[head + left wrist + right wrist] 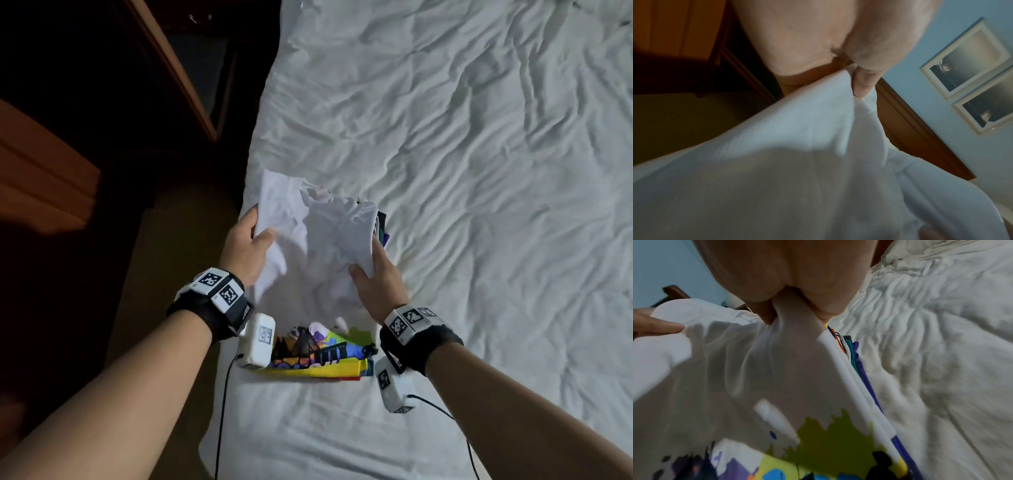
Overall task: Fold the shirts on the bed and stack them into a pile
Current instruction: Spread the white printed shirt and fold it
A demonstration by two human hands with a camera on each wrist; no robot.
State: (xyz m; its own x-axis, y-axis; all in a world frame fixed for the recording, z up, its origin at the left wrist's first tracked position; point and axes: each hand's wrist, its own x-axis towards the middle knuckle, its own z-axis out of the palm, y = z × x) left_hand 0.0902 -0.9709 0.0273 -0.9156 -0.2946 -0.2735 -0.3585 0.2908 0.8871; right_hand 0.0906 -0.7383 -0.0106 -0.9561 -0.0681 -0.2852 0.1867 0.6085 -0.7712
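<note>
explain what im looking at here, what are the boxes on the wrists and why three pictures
No robot here: a person is folding shirts with bare hands. The big picture comes from a camera on the head, looking down. The white boxes strapped under the wrists are cameras too; the other two pictures look along each hand from there. The left hand and the right hand each have a grip on a side of a white shirt, held over a pile of folded shirts with colourful prints. The pile lies on a bed with a wrinkled white sheet. The left wrist view also shows two framed pictures on a blue wall.
</note>
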